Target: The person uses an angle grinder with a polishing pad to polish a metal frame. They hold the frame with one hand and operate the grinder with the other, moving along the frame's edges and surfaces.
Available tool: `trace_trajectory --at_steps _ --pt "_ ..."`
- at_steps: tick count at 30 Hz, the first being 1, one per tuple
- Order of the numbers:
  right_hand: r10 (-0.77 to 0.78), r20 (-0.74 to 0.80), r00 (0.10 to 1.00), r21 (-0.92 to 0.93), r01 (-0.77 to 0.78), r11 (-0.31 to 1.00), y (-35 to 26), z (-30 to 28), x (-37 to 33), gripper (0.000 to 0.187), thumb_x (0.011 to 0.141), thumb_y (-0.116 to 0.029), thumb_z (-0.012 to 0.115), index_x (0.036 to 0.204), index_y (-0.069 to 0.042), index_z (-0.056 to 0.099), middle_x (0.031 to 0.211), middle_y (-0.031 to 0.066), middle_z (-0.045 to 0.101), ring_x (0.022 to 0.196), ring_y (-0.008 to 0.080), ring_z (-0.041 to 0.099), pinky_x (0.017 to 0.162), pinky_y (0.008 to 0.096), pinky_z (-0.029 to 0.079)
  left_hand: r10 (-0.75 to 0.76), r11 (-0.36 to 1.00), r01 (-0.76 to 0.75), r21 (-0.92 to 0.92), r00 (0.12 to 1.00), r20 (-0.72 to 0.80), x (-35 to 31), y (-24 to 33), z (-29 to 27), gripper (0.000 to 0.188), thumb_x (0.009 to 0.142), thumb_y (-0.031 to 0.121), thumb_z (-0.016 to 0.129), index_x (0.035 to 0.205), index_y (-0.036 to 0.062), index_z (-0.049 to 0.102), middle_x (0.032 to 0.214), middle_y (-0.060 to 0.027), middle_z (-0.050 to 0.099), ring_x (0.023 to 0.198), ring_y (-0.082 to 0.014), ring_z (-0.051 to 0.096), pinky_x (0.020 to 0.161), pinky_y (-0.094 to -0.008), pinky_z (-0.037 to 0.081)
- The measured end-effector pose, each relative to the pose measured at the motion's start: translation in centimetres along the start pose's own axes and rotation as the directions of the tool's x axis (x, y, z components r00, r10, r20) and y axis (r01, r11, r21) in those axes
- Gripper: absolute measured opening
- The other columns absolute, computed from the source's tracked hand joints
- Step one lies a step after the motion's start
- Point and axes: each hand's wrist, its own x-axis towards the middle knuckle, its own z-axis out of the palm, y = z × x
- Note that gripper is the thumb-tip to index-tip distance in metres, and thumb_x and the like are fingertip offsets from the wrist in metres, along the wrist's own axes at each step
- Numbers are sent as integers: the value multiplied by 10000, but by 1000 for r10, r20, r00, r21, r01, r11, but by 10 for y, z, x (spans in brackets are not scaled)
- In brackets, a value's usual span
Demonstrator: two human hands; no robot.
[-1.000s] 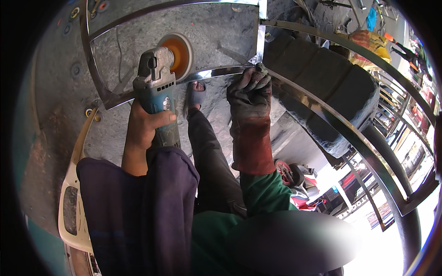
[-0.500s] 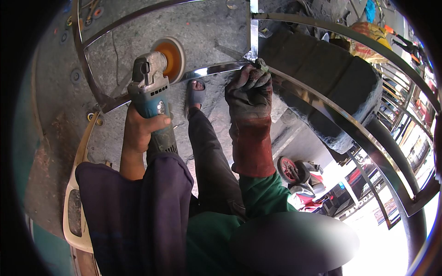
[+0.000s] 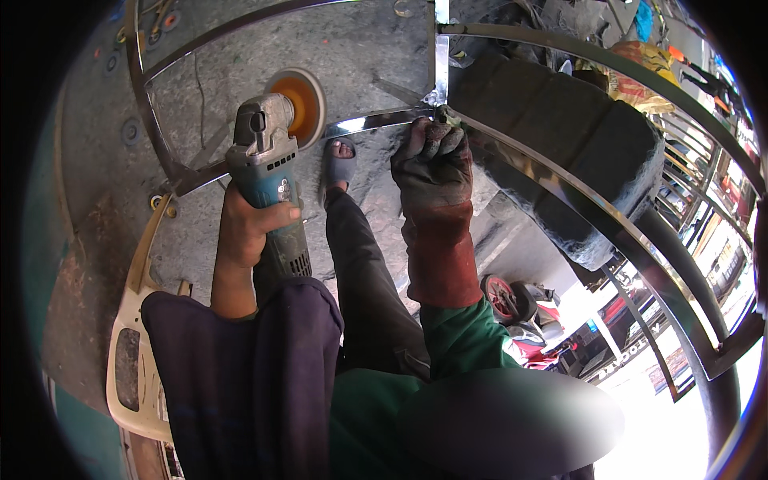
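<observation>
My bare left hand [image 3: 254,224] is wrapped round the body of a teal and grey angle grinder [image 3: 268,172]. On the grinder's head sits an orange disc with a pale rim [image 3: 306,108]. Beside it runs the lower bar of a shiny metal frame [image 3: 376,122]; whether disc and bar touch I cannot tell. My right hand [image 3: 434,164], in a dark, dirty work glove with a red cuff, is closed at the joint where the bars meet. A small grey-green lump [image 3: 448,118] shows at its fingertips, mostly hidden by the glove.
A large dark block [image 3: 560,136] lies under the frame's right side. A pale plastic chair [image 3: 128,352] stands at the left. Several small discs lie on the concrete floor [image 3: 352,48]. A red-wheeled vehicle [image 3: 504,298] is behind my right arm. My sandalled foot [image 3: 342,156] is below the bar.
The grinder has shifted slightly to the right. My right hand has drawn back a little toward me, and the grey-green lump has moved with it. The frame stays in place.
</observation>
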Motion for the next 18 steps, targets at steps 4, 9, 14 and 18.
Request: trace_trajectory --at_steps 4,9,14,18 --pt "-57 48 997 -338 70 939 -4 -7 -1 191 1064 -185 528 1139 -28 605 999 90 670 1044 258 636 944 385 482 35 996 -35 83 999 4 0 -1 1 673 699 194 763 1305 -29 576 1044 -148 715 985 -231 696 909 -372 550" --pt "-85 -13 996 -159 82 984 -2 -3 -1 150 1058 -172 542 1096 -49 618 962 54 663 1017 226 639 922 377 482 18 996 -16 92 1000 -22 2 -6 1 630 692 155 797 1275 5 612 1041 -75 673 950 -184 647 897 -340 528" --pt "23 95 995 -25 -20 999 -4 -12 -7 168 1069 -218 554 1096 -67 622 982 34 650 1023 208 626 926 358 474 -3 998 5 69 999 -33 3 -8 3 632 681 142 825 1271 22 632 1045 -39 651 943 -166 623 900 -326 515" --pt "-79 24 997 -295 83 952 -2 -5 -3 173 1069 -228 563 1083 -66 620 1014 37 650 1006 199 630 902 333 475 5 999 -3 52 999 -51 5 -7 12 628 681 133 830 1269 24 635 1054 -41 657 957 -172 629 908 -329 518"
